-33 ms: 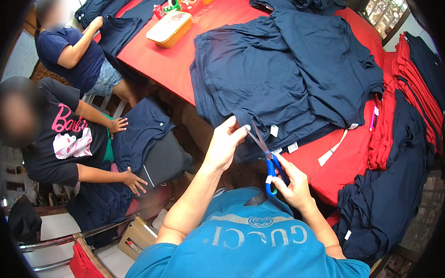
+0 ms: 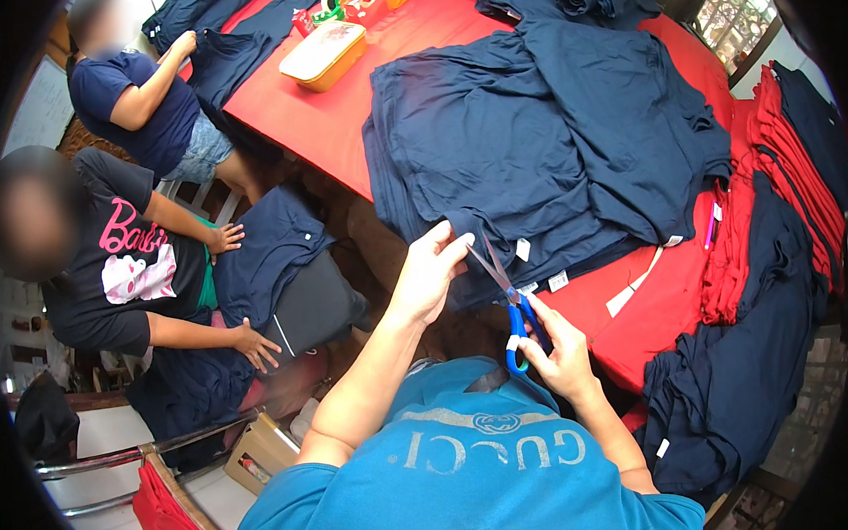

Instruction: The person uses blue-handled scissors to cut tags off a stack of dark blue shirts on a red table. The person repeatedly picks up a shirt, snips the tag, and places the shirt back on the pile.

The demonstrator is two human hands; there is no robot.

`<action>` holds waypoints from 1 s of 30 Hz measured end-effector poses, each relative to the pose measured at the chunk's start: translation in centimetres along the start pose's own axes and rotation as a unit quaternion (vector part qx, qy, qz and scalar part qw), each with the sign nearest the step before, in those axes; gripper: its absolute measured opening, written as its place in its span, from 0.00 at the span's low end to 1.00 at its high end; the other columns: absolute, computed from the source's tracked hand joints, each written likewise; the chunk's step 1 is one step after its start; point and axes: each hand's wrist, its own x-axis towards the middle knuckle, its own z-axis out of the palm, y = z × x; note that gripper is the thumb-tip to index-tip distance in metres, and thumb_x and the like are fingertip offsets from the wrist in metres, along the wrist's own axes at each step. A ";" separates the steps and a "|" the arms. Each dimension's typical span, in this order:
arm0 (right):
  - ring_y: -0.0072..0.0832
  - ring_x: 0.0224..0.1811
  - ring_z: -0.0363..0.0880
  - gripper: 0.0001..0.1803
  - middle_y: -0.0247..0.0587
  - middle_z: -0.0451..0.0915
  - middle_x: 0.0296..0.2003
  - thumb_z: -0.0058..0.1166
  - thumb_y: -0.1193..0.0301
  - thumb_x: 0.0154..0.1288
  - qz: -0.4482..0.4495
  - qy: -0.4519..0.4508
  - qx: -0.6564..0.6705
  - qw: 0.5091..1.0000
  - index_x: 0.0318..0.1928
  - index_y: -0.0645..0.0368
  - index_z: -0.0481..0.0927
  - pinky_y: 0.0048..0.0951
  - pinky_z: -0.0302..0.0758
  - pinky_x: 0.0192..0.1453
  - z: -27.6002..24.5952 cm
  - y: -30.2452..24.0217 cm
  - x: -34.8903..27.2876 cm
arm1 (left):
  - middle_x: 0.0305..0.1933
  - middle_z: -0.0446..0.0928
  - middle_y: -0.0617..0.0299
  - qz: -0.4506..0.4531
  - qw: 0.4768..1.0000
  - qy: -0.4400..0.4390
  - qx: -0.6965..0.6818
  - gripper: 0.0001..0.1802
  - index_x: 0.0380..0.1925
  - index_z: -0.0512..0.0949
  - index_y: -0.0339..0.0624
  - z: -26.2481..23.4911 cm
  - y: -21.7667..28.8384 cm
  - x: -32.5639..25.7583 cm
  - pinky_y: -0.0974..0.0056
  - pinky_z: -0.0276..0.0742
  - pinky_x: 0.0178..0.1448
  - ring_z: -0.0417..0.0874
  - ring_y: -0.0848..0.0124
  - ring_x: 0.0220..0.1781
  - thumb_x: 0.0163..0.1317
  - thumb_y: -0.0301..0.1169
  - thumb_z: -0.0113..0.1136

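Note:
Under the near edge of a pile of navy blue garments point(image 2: 484, 136), my left hand point(image 2: 427, 276) is closed, its thumb and fingertips pinching the hem of one. My right hand point(image 2: 563, 352) grips blue-handled scissors point(image 2: 516, 338), fingers through the loops. The scissor blades are spread, their tips pointing away from me and close to the pinched fabric and my left fingertips. Small white tags point(image 2: 559, 282) stick out along the pile's near edge. Whether a thread or only cloth lies between the left fingertips is too small to tell.
The pile lies on a red-covered table point(image 2: 270, 119) bearing a yellow-lidded box point(image 2: 325, 56). Red garments point(image 2: 732, 266) and more navy ones point(image 2: 728, 397) hang at the right. At left, one person point(image 2: 144, 246) handles a navy garment point(image 2: 270, 250) over a dark seat; another person point(image 2: 136, 96) stands behind.

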 end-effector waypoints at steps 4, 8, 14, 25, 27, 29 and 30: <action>0.25 0.35 0.79 0.33 0.44 0.81 0.39 0.63 0.75 0.58 -0.006 0.009 -0.001 1.000 0.65 0.65 0.70 0.24 0.77 0.40 0.0 0.0 -0.3 | 0.47 0.79 0.65 0.025 0.999 -0.023 -0.030 0.10 0.47 0.78 0.42 -2.3 -2.1 1.0 0.71 0.70 0.51 0.77 0.79 0.47 0.66 0.23 0.56; 0.25 0.30 0.79 0.33 0.43 0.80 0.36 0.63 0.71 0.60 -0.057 0.028 -0.013 0.998 0.66 0.64 0.69 0.25 0.76 0.35 0.6 1.0 -0.1 | 0.40 0.77 0.67 0.045 0.998 -0.035 -0.011 0.08 0.43 0.78 0.38 -0.7 -1.2 0.2 0.70 0.71 0.53 0.75 0.79 0.44 0.65 0.20 0.57; 0.30 0.37 0.81 0.33 0.48 0.80 0.39 0.63 0.71 0.61 -0.052 0.028 0.034 0.998 0.66 0.65 0.68 0.28 0.78 0.44 1.1 1.2 0.4 | 0.51 0.79 0.62 0.058 0.990 -0.087 0.092 0.23 0.56 0.74 0.35 -0.9 -1.0 -0.4 0.65 0.70 0.62 0.77 0.73 0.53 0.59 0.22 0.63; 0.23 0.42 0.80 0.29 0.43 0.81 0.44 0.54 0.77 0.66 0.081 -0.016 0.259 0.962 0.67 0.66 0.67 0.24 0.76 0.52 1.6 0.4 0.9 | 0.52 0.78 0.62 0.024 0.989 -0.094 0.113 0.26 0.58 0.73 0.37 -0.8 0.0 -1.1 0.65 0.68 0.64 0.76 0.73 0.55 0.58 0.24 0.65; 0.21 0.41 0.80 0.28 0.41 0.81 0.43 0.52 0.78 0.67 0.086 -0.022 0.259 0.962 0.67 0.66 0.66 0.22 0.76 0.50 1.6 1.1 0.8 | 0.48 0.78 0.64 0.036 0.990 -0.080 0.107 0.22 0.55 0.75 0.37 -0.9 -0.3 -0.8 0.67 0.69 0.59 0.75 0.76 0.50 0.59 0.23 0.64; 0.19 0.40 0.79 0.28 0.39 0.81 0.41 0.51 0.78 0.67 0.137 -0.043 0.310 0.940 0.68 0.66 0.66 0.21 0.76 0.48 1.4 0.8 0.6 | 0.39 0.77 0.68 0.066 0.993 -0.051 0.082 0.15 0.48 0.77 0.37 -1.0 -1.0 -0.3 0.71 0.70 0.48 0.73 0.80 0.39 0.60 0.22 0.62; 0.18 0.40 0.78 0.28 0.38 0.80 0.40 0.51 0.78 0.67 0.163 -0.053 0.335 0.927 0.68 0.66 0.66 0.21 0.76 0.48 1.3 0.5 0.6 | 0.38 0.76 0.68 0.067 0.995 -0.039 0.066 0.15 0.48 0.77 0.37 -1.5 -1.2 0.0 0.72 0.70 0.47 0.73 0.80 0.39 0.60 0.22 0.62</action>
